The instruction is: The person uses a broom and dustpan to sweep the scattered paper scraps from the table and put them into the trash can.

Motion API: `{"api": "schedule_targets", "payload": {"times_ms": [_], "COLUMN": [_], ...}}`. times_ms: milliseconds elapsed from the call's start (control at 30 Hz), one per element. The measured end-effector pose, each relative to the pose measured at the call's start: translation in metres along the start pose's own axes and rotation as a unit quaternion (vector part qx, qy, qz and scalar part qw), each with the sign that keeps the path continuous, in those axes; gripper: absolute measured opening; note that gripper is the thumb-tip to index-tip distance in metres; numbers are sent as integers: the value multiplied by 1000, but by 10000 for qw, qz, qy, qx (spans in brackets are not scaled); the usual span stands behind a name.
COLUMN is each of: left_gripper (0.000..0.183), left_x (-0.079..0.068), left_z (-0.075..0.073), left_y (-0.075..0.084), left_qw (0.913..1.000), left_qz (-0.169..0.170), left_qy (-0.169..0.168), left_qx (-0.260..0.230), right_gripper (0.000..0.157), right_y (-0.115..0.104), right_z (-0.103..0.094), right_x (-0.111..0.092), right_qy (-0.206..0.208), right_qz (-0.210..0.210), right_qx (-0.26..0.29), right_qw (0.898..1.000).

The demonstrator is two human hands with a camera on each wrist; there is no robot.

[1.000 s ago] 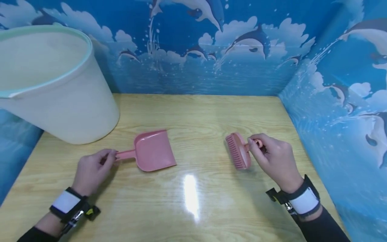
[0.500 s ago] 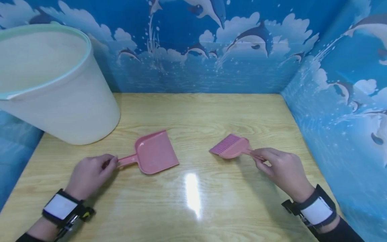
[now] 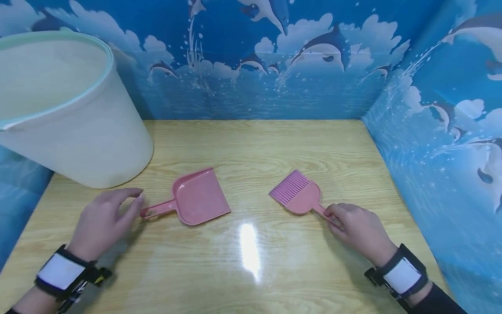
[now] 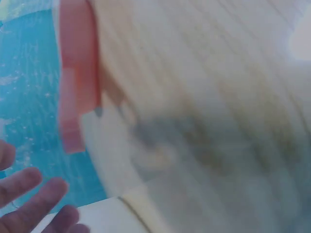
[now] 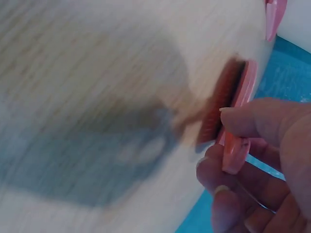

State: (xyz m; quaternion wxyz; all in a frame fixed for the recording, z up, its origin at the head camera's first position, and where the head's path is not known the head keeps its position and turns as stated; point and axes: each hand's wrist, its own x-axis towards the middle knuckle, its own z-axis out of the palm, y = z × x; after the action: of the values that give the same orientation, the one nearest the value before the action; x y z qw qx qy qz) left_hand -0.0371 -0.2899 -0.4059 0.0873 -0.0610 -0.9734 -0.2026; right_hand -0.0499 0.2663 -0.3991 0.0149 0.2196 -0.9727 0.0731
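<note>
A pink dustpan (image 3: 201,196) lies on the wooden table, its handle toward the left. Just beyond the handle's end is my left hand (image 3: 103,220), apart from it, with thumb and fingers spread; the left wrist view shows the loose fingers (image 4: 36,199) away from the dustpan handle (image 4: 77,63). On the right, a small pink brush (image 3: 302,194) lies flat or nearly so, bristles pointing up and left. My right hand (image 3: 361,229) pinches the end of its handle between thumb and fingers, as the right wrist view also shows at the brush (image 5: 238,102).
A large white bucket (image 3: 117,131) with a pale green rim stands at the back left of the table (image 3: 251,144). Blue dolphin-print sheets (image 3: 235,87) rise behind the table and along its right side.
My left hand has let go of the dustpan handle and drawn back left. The brush has turned from standing on its side to lying flatter, shifting left, still in my right hand.
</note>
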Motion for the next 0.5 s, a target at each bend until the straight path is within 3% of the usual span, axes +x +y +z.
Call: {"api": "schedule_targets", "payload": {"times_ms": [300, 500], "left_gripper": [36, 49], "left_x": [15, 30], "left_z": [-36, -42], "left_y": [20, 44], "left_qw": [9919, 9838], "left_qz": [1115, 1766], "left_qy": [587, 256], "left_qx": [-144, -168], "right_gripper": [24, 19], "right_y": [9, 18], "right_z": [12, 19], "right_x": [3, 5], "right_qy": [-196, -384], "right_qz": [103, 151], "right_qx": [119, -81], "right_qw": [9997, 9991]}}
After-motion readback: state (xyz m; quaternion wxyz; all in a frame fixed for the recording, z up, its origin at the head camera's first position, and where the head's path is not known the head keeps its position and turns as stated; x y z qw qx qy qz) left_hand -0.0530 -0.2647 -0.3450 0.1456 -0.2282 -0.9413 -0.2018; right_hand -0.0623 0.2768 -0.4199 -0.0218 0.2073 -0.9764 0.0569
